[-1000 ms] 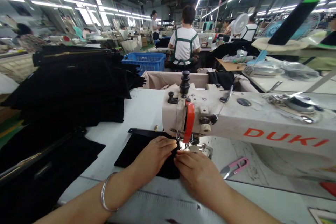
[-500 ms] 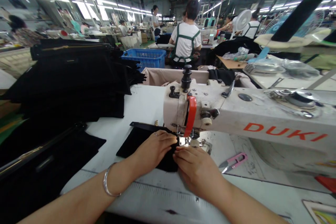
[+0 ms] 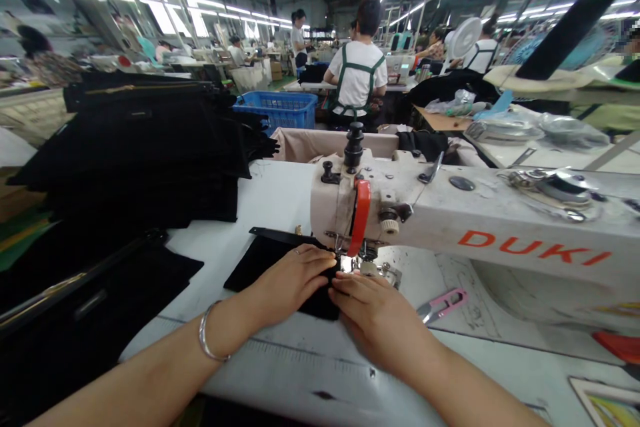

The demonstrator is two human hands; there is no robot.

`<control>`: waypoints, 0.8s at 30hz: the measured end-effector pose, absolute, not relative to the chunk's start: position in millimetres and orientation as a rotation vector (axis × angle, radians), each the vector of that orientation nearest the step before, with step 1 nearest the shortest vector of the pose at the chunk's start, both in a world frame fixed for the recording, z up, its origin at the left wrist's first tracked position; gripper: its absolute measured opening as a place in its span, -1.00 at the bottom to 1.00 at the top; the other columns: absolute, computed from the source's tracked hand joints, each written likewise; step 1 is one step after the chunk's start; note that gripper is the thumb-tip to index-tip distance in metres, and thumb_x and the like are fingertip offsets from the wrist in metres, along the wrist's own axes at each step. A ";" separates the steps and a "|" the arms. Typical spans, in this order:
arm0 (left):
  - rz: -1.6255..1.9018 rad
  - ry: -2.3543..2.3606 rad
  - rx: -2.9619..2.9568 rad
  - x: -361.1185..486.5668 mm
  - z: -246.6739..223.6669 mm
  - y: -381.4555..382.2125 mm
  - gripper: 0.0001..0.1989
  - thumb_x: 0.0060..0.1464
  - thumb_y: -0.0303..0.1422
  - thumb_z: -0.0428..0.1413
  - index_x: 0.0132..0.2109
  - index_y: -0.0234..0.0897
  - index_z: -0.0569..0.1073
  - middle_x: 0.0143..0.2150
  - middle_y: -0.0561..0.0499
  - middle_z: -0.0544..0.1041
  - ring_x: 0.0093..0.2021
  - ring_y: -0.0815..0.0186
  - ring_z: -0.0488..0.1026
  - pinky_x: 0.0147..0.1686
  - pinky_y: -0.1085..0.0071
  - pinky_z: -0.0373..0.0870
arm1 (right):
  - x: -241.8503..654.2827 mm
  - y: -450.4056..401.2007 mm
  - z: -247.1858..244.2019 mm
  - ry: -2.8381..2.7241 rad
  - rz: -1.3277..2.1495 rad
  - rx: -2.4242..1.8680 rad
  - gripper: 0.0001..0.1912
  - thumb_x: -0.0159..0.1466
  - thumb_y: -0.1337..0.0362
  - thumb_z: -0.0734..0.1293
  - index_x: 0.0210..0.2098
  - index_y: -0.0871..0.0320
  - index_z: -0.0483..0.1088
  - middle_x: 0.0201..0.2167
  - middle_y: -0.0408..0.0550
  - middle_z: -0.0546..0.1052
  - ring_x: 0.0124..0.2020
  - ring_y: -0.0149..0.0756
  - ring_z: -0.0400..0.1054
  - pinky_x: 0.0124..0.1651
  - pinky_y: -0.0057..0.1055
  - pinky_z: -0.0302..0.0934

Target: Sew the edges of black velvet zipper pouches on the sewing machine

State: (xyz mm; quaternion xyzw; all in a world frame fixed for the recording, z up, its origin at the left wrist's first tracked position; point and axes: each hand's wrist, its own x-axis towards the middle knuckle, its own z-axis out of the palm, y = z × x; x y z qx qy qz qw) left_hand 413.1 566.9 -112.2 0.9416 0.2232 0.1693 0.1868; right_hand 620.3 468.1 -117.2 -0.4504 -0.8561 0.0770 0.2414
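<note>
A black fabric piece (image 3: 270, 260) lies flat on the pale sewing table (image 3: 280, 197), its right edge at the needle area of a white sewing machine (image 3: 430, 207). My left hand (image 3: 293, 277) rests on top of the fabric with its fingers stretched toward the presser foot. Close beside it, my right hand (image 3: 367, 303) lies at the fabric's right edge, fingers extended, the tips over the cloth just in front of the foot. Both palms face down, and neither hand is wrapped round anything. The hands partly cover the fabric.
Black fabric pieces (image 3: 140, 140) are stacked at the left, with a zippered one (image 3: 95, 300) nearer. Pink thread snips (image 3: 447, 303) lie right of my right hand. Behind the machine are a blue crate (image 3: 280, 110) and a seated person (image 3: 357, 73) facing away.
The view has shifted slightly. Both hands stay on the fabric by the needle, in nearly the same pose.
</note>
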 end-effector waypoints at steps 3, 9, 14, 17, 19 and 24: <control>0.453 0.584 2.656 405.1 -107.9 551.8 -0.45 0.10 -0.14 0.25 0.18 -0.22 0.38 0.21 -0.15 0.39 0.24 0.09 0.27 0.25 0.06 0.23 | 643.4 453.7 -92.2 -2.372 0.371 -1.263 -0.37 0.11 0.59 0.19 0.12 0.01 0.35 0.09 -0.08 0.47 0.15 -0.16 0.29 0.22 -0.10 0.14; 0.452 0.544 2.659 401.1 -111.5 533.9 -0.80 0.32 -0.43 0.02 0.00 -0.23 0.48 0.00 -0.01 0.53 0.02 0.28 0.43 0.11 0.30 0.34 | 666.5 466.9 -96.6 -2.328 0.263 -1.497 -0.71 0.19 0.50 0.33 -0.14 0.08 0.40 -0.18 -0.01 0.49 -0.10 -0.11 0.35 -0.06 -0.17 0.29; 0.443 0.610 2.740 406.0 -112.0 528.8 -0.69 0.19 -0.49 0.09 0.08 -0.31 0.40 0.07 -0.07 0.47 0.09 0.19 0.35 0.18 0.21 0.28 | 650.9 490.5 -124.5 -2.142 -0.036 -1.588 -0.90 0.31 0.29 0.35 -0.22 0.19 0.37 -0.20 0.09 0.45 -0.16 -0.10 0.33 -0.15 -0.21 0.28; 0.465 0.605 2.759 406.2 -112.4 527.1 -0.78 0.25 -0.35 0.11 0.02 -0.26 0.43 0.05 -0.03 0.49 0.07 0.19 0.36 0.16 0.20 0.30 | 643.1 478.6 -125.1 -2.289 -0.007 -1.363 -0.91 0.36 0.30 0.28 -0.28 0.15 0.40 -0.32 -0.01 0.46 -0.23 -0.18 0.32 -0.16 -0.25 0.24; 0.498 0.579 2.765 405.0 -114.3 527.3 -0.81 0.31 -0.38 0.03 0.02 -0.25 0.44 0.02 -0.01 0.51 0.05 0.23 0.39 0.14 0.23 0.32 | 638.5 467.7 -122.1 -2.362 0.093 -1.204 -0.89 0.38 0.30 0.26 -0.25 0.13 0.43 -0.32 -0.05 0.48 -0.23 -0.24 0.34 -0.13 -0.28 0.23; 0.600 0.673 2.697 403.9 -120.3 526.5 -0.71 0.22 -0.54 0.01 0.07 -0.27 0.39 0.02 -0.03 0.51 0.06 0.26 0.40 0.16 0.26 0.32 | 629.0 457.9 -120.4 -2.397 0.217 -1.117 -0.82 0.38 0.28 0.26 -0.05 0.10 0.42 -0.22 -0.05 0.51 -0.16 -0.24 0.35 -0.06 -0.25 0.24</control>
